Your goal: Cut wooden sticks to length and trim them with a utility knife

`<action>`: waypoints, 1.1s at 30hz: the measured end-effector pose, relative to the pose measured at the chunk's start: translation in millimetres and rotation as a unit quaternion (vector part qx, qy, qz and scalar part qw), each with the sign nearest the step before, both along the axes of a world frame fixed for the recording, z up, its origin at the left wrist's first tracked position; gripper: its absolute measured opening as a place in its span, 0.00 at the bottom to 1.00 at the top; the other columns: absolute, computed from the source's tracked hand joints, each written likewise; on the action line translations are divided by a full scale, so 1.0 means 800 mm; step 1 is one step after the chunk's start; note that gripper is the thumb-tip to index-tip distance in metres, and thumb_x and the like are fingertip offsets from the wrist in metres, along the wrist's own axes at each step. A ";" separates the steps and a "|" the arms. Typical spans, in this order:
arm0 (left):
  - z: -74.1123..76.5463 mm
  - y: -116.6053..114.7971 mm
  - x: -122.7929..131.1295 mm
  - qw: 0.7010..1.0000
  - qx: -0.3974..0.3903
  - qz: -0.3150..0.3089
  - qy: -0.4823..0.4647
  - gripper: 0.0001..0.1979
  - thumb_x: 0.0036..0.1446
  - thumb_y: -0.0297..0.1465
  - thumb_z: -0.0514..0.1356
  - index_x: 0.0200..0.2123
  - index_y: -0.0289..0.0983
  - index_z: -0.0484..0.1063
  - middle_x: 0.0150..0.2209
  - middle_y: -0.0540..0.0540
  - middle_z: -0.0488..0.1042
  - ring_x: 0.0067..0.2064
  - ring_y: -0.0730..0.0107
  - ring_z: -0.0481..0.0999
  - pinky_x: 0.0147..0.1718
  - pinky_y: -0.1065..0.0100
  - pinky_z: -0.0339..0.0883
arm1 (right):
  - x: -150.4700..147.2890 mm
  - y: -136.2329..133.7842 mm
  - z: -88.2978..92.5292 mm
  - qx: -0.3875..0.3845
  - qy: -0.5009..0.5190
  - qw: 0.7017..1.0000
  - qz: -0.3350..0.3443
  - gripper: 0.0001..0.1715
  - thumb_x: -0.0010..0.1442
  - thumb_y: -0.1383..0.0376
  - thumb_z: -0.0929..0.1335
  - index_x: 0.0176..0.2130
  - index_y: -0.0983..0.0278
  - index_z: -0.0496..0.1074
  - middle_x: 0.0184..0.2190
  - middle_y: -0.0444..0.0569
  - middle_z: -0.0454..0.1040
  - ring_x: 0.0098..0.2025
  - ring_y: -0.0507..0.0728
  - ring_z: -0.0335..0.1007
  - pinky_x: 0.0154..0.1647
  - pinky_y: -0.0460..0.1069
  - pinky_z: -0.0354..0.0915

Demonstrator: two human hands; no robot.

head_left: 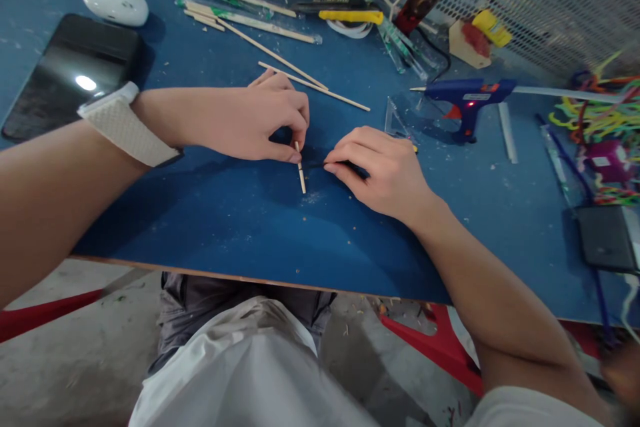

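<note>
My left hand (265,119) pinches a short pale wooden stick (301,177) between thumb and fingers, low over the blue table. A thin dark strand (314,164) runs from the stick to the fingertips of my right hand (380,170), which are closed on its end. The strand crosses the stick just below my left thumb; whether it loops fully around is too small to tell. Two long wooden sticks (325,90) lie just beyond my left hand.
A blue glue gun (470,97) and a clear triangle ruler (395,119) lie right of centre. Behind are a yellow cutter (351,16) and wrapped sticks (260,25). A black phone (75,70) and a white case (115,1) are at left. A black adapter (605,237) sits right.
</note>
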State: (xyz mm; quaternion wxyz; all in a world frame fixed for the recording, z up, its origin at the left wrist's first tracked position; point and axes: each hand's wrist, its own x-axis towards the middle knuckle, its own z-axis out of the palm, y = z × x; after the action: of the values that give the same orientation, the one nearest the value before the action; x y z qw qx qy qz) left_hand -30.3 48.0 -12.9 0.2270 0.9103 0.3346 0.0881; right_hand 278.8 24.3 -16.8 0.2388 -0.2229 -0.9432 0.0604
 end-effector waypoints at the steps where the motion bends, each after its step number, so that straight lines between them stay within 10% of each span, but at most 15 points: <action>1: 0.000 0.000 0.000 1.000 0.000 0.000 -0.001 0.27 0.75 0.58 0.56 0.43 0.47 0.87 0.57 0.43 0.82 0.63 0.45 0.71 0.68 0.45 0.60 | 0.000 0.000 0.000 0.002 0.001 1.000 0.000 0.11 0.81 0.63 0.71 0.45 0.59 0.84 0.43 0.50 0.88 0.43 0.62 0.84 0.46 0.57 0.76; 33: 0.010 -0.007 0.003 1.000 -0.007 0.002 0.021 0.24 0.77 0.54 0.57 0.45 0.46 0.87 0.61 0.44 0.81 0.66 0.44 0.68 0.77 0.42 0.55 | 0.002 0.003 -0.001 0.021 0.023 0.999 0.011 0.08 0.81 0.63 0.74 0.45 0.58 0.84 0.42 0.48 0.89 0.42 0.60 0.85 0.45 0.55 0.78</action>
State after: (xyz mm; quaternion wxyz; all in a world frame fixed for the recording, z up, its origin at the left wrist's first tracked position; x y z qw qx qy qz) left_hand -27.6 42.4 -4.7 0.2258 0.9098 0.3418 0.0669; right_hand 280.6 27.0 -17.7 0.2644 -0.2058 -0.9410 0.0481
